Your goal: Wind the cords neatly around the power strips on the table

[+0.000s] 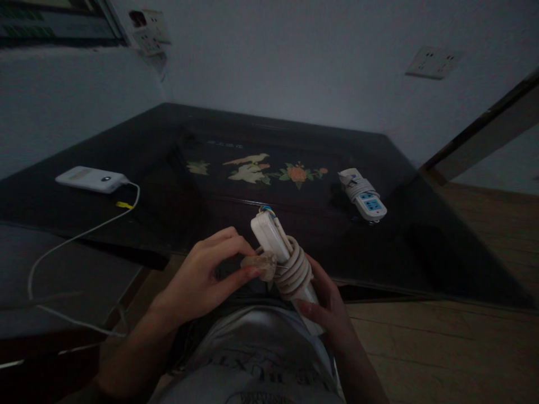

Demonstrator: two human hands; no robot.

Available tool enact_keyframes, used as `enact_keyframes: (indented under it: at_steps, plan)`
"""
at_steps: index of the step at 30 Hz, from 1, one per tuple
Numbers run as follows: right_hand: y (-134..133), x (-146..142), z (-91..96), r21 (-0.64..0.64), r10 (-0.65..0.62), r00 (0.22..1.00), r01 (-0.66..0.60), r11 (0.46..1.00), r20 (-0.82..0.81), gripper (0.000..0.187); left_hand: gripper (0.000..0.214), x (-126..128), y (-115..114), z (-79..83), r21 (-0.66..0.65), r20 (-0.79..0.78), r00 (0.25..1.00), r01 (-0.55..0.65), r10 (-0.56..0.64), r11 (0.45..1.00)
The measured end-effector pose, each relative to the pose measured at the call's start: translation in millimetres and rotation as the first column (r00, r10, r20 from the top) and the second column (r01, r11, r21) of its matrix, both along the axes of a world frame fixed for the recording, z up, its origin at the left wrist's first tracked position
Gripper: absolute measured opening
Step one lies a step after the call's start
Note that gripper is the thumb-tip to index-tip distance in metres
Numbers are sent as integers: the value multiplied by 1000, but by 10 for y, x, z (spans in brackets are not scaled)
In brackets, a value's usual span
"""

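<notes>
The one view, worn on the head, looks forward and down past the shirt (261,365), close above the left hand (210,275) and right hand (328,303), across the near edge of the tabletop (425,252) to both far corners and the wall (295,73) behind.

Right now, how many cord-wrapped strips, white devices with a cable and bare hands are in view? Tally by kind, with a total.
Cord-wrapped strips: 2 (the held strip and the blue-socketed strip)
White device with a cable: 1
Bare hands: 2 (left hand and right hand)
Total: 5
</notes>
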State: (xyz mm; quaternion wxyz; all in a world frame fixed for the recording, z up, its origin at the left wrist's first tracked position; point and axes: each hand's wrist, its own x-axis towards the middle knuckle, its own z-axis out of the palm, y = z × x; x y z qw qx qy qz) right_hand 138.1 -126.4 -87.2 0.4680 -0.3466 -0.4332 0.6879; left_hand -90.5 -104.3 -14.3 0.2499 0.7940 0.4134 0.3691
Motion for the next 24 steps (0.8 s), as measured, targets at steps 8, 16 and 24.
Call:
enact_keyframes:
  at_steps: [8, 16, 24]
  plan:
    - [35, -2, -81, -2, 27, 999, -27, 1000, 20, 68, 13, -24, 44, 67, -83, -104, 987, 118, -127, 990]
    - [44, 24, -95, 10, 72, 983, -75, 997, 170, 70, 21, -18, 128, -2, -257, -45, 986, 146, -163, 955]
    - [16, -18, -48, 57, 9, 960, -26, 998, 279, 74, 22, -77, 269, -112, -401, 136, 974, 223, -183, 888]
